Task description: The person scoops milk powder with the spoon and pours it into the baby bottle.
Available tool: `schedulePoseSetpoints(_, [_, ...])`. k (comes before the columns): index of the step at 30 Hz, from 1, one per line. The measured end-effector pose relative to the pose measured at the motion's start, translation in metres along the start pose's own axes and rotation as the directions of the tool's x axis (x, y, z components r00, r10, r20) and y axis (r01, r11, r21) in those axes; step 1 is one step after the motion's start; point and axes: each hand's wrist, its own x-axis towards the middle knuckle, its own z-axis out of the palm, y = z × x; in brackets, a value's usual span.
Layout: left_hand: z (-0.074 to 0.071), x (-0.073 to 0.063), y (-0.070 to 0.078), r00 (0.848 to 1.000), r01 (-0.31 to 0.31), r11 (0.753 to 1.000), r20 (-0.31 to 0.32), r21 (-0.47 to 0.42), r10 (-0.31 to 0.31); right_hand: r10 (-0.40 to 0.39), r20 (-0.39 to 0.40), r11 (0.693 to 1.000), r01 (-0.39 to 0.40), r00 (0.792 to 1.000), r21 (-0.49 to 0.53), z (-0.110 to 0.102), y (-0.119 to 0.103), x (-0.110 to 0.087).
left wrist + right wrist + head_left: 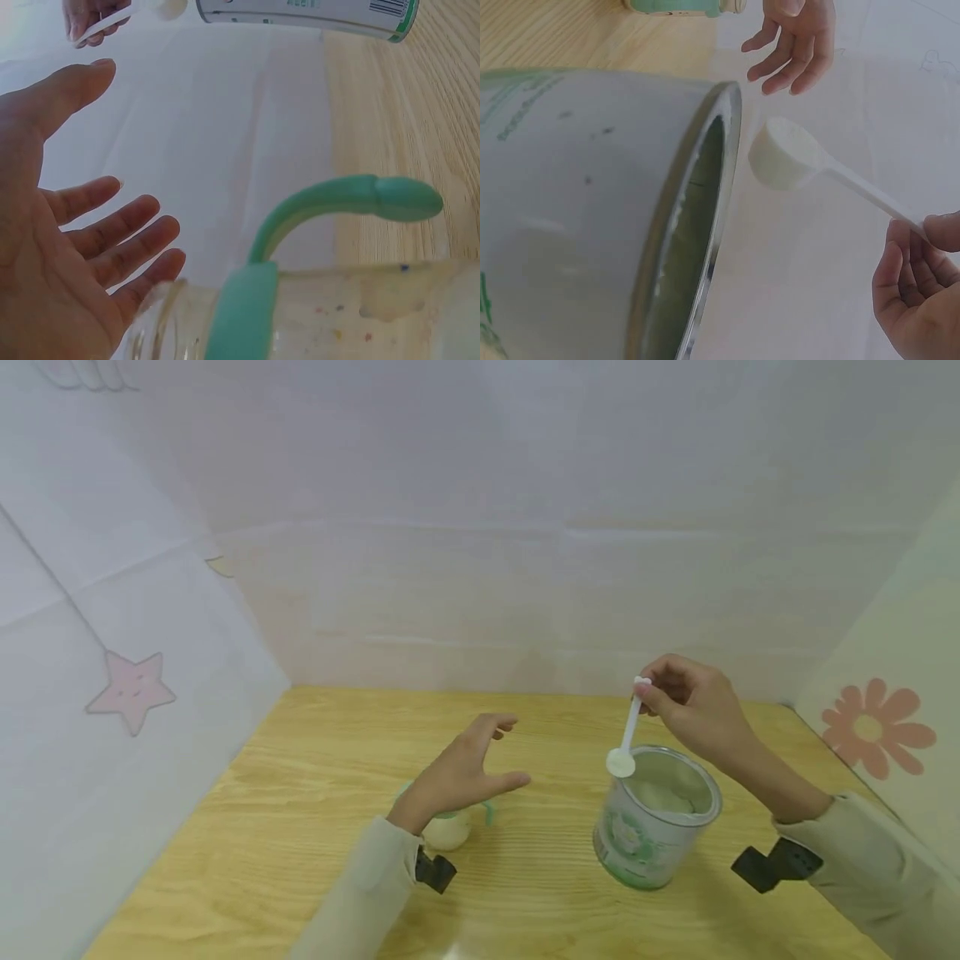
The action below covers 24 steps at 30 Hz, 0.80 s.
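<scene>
My right hand pinches the handle end of a white measuring scoop between thumb and fingers. White powder fills the scoop's bowl, which hangs just above the left rim of an uncovered tin. Pale powder shows inside this white and green tin. My left hand is held with thumb and fingers spread apart, holding nothing. Beneath it stands a clear baby bottle with green handles, partly hidden by the hand in the head view. The left wrist view shows the bottle's open neck near the fingertips.
Both vessels stand on a light wooden table. White cloth hangs behind it and along both sides, printed with a pink star on the left and a red flower on the right.
</scene>
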Motion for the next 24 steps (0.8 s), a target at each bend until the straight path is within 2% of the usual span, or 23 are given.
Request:
schedulePoseSetpoints(5, [-0.006, -0.005, -0.005, 1.0, 0.003, 1.0, -0.013, -0.007, -0.003, -0.001, 0.01, 1.0, 0.001, 1.0, 0.005, 0.005, -0.004, 0.003])
schedulePoseSetpoints(12, [-0.013, -0.014, -0.012, 0.999, 0.043, 0.999, -0.03, -0.032, -0.044, -0.004, 0.033, 0.999, 0.003, 0.999, 0.039, 0.014, -0.01, 0.008])
schedulePoseSetpoints(24, [-0.02, -0.027, -0.024, 0.998, 0.066, 0.997, -0.023, -0.03, -0.066, -0.02, 0.052, 0.994, 0.014, 0.998, 0.11, 0.034, -0.023, 0.019])
